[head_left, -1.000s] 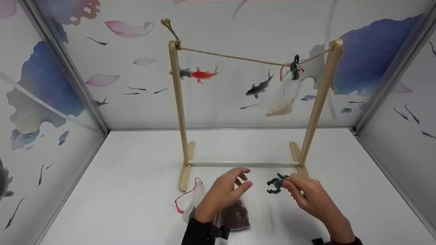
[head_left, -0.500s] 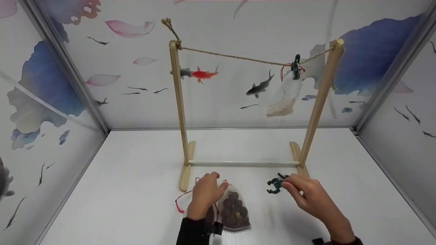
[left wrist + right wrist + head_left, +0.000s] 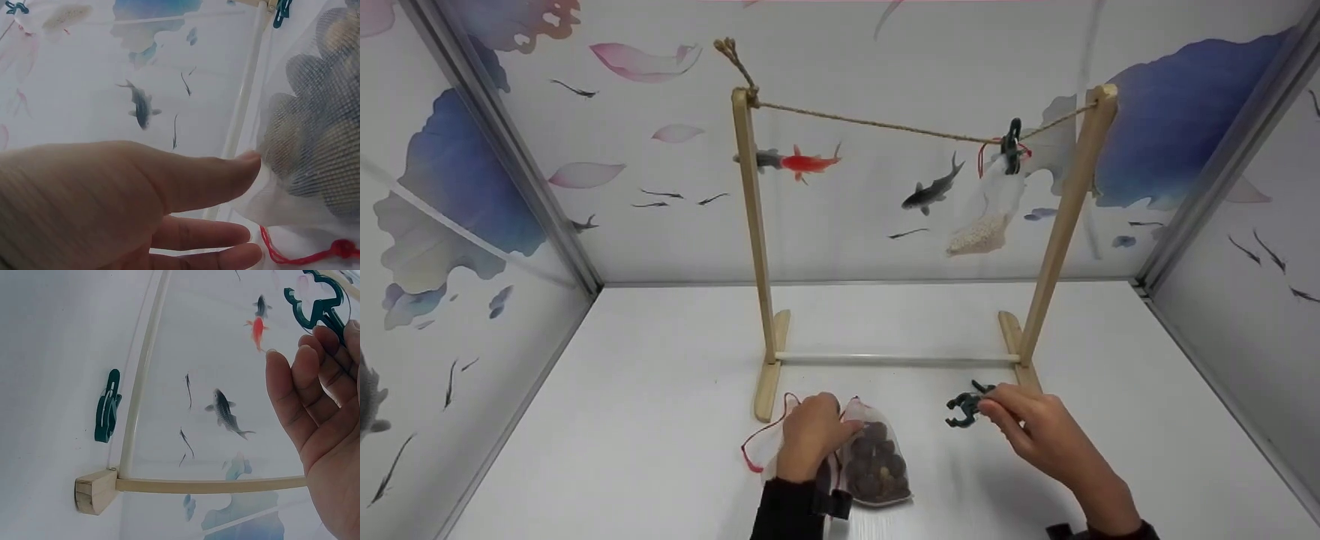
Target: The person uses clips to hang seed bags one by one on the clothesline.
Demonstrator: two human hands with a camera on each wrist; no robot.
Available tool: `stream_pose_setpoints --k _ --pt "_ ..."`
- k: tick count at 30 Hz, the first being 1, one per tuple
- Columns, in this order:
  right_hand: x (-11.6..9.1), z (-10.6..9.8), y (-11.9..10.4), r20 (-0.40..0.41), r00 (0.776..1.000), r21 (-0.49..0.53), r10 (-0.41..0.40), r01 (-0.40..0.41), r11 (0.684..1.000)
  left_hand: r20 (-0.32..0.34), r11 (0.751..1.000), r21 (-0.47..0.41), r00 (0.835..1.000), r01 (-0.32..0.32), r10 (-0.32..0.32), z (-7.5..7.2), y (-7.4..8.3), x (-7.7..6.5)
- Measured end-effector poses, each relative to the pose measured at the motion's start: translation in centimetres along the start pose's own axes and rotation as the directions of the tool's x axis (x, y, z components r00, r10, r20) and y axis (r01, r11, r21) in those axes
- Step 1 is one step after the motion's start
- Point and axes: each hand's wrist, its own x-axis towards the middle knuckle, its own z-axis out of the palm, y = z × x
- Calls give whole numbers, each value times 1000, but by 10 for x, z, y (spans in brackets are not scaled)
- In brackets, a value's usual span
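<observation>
My left hand is over a white mesh bag with a red drawstring, covering most of it. Its thumb is straight in the left wrist view, and its fingers are slightly bent with a gap below the thumb; contact is hard to tell. Just right of it lies a second mesh bag full of round brown things, which looms close to the thumb tip in the left wrist view. My right hand pinches a dark green clip by its handle end, jaws pointing left.
A wooden frame carries a sagging rope. From it hangs a mesh bag of pale grains, held by a green clip. Another green clip lies on the table near the frame's foot. Printed walls surround the table.
My left hand has moved left and down, off the bag of brown things and onto the bag beside it. The red drawstring there has shifted slightly. My right hand stays with the clip.
</observation>
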Motion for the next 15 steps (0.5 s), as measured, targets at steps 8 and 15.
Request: stream_pose_setpoints --k 8,15 --pt "0 0 0 9 1000 -5 4 -4 1000 5 999 -12 999 35 -35 12 -6 6" --pt "0 1 1 14 1000 -7 1 -1 1000 -8 999 -14 1000 30 -30 14 -6 6"
